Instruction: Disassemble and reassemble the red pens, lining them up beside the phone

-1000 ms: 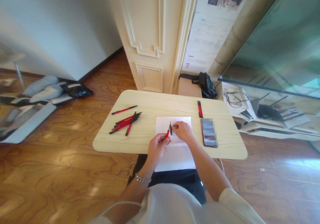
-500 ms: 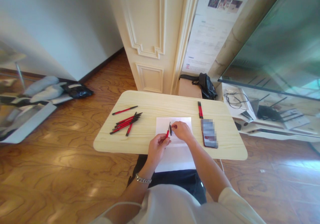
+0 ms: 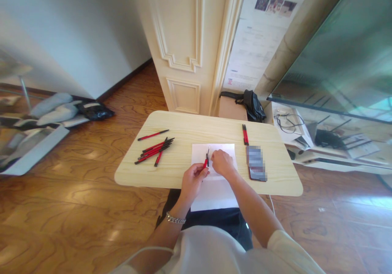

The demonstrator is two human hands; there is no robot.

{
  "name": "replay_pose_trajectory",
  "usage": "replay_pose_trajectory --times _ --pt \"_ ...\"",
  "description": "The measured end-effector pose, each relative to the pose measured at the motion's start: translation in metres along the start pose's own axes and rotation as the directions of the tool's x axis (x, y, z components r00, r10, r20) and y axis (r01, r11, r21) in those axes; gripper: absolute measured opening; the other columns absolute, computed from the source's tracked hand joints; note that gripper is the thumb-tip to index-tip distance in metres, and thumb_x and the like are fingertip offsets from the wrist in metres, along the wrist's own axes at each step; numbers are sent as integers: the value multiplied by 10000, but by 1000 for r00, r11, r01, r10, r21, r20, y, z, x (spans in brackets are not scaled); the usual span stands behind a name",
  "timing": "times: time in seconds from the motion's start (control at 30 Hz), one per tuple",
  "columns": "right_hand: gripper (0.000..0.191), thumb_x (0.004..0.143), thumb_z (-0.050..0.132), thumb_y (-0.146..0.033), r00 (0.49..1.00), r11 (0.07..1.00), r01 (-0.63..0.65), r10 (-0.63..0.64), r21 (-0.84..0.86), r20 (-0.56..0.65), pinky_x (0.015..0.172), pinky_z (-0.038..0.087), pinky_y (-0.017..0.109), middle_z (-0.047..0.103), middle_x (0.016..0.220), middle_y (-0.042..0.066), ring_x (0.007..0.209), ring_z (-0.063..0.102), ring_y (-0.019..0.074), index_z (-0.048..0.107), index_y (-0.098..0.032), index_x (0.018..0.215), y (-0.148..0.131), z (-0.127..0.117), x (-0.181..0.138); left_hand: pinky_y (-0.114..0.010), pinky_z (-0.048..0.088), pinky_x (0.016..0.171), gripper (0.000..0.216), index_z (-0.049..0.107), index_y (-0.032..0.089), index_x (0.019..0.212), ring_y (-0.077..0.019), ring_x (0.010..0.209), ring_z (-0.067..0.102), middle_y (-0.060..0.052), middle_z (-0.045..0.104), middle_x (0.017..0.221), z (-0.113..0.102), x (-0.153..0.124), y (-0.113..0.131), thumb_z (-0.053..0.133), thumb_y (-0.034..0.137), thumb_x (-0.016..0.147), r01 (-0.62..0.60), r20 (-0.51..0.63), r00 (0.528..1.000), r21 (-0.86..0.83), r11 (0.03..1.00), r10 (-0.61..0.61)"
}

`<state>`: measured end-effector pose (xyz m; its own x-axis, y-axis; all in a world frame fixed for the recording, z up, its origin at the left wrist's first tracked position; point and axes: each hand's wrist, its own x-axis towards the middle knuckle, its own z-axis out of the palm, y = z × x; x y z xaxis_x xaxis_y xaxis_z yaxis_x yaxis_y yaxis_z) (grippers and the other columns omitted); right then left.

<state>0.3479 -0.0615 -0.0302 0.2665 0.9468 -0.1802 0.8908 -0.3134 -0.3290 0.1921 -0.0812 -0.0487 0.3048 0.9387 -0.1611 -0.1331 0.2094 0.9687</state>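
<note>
My left hand (image 3: 193, 179) is closed around the red barrel (image 3: 205, 163) of a disassembled pen, with a thin refill (image 3: 208, 150) sticking out of its far end. Beside the barrel, over the paper, is a small black pen part (image 3: 208, 160); whether it rests on the sheet is unclear. Just right of it, my right hand (image 3: 223, 163) has its fingers curled and pressed together, apart from the black part. Anything small between those fingertips is hidden. Under both hands lies a white sheet of paper (image 3: 214, 192), hanging over the table's near edge.
On the left of the light wooden table (image 3: 196, 127) lies a pile of several red and black pens (image 3: 156, 149), with a single pen (image 3: 153, 134) behind. At right are two pens (image 3: 245, 134) and a phone (image 3: 256, 163). A black bag (image 3: 254, 105) sits beyond the far edge.
My right fingertips have drawn slightly right, away from the black part, which now sits closer to the red barrel. My left hand has stayed nearly still with the pen.
</note>
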Motion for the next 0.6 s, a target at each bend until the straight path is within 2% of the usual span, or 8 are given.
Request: replay_pose_trajectory --times 0.07,0.13,0.2,0.27,0.33,0.4,0.5,0.6 --pt "148 808 517 -203 998 989 20 -12 146 -60 744 414 311 649 934 94 877 596 215 633 -192 900 6 -1 -2 -319 531 728 344 622 142 942 -197 763 683 -79 703 856 0 -1 1 693 393 719 -5 7 1000 0 1000 5" --pt "167 818 493 -210 995 907 50 -6 419 -104 718 422 289 654 841 55 787 594 172 622 -192 922 12 -4 -3 -317 531 733 332 625 142 945 -194 768 681 -82 702 869 1 -2 2 685 387 729 -9 22 1000 6 1000 9" --pt "201 819 491 -251 990 710 81 22 700 -137 651 429 263 648 790 28 702 577 142 618 -191 964 16 -11 -4 -316 529 741 318 626 142 949 -192 775 678 -82 699 871 3 -3 2 674 380 742 -21 44 999 17 1000 21" --pt "231 800 531 -308 986 464 111 60 879 -157 583 418 242 648 800 27 674 564 130 616 -191 981 16 -22 -6 -314 524 745 304 626 143 952 -189 779 672 -78 693 862 6 -4 3 660 374 757 -43 69 997 37 998 40" --pt "255 766 592 -359 983 263 132 87 956 -159 552 404 229 655 817 32 676 559 124 617 -192 957 14 -32 -10 -310 519 743 292 627 145 952 -184 771 667 -73 689 847 9 -5 3 650 370 767 -61 86 995 61 996 56" --pt "274 732 639 -380 983 137 136 106 981 -151 547 400 223 660 818 31 672 554 117 616 -194 932 10 -41 -14 -308 516 741 289 630 147 952 -181 765 662 -69 687 834 12 -6 4 645 370 768 -66 97 994 76 995 59" --pt "274 715 665 -377 980 76 143 131 987 -152 528 387 216 660 809 30 653 542 111 615 -193 912 5 -48 -18 -306 513 744 286 630 153 955 -179 762 658 -62 689 829 15 -7 5 641 370 769 -66 112 992 89 994 56" --pt "266 721 663 -367 977 91 155 135 984 -167 521 380 216 661 814 36 654 538 112 615 -189 912 3 -48 -20 -302 510 746 268 627 156 951 -175 760 654 -56 687 824 14 -7 5 632 361 778 -74 118 991 103 992 62"
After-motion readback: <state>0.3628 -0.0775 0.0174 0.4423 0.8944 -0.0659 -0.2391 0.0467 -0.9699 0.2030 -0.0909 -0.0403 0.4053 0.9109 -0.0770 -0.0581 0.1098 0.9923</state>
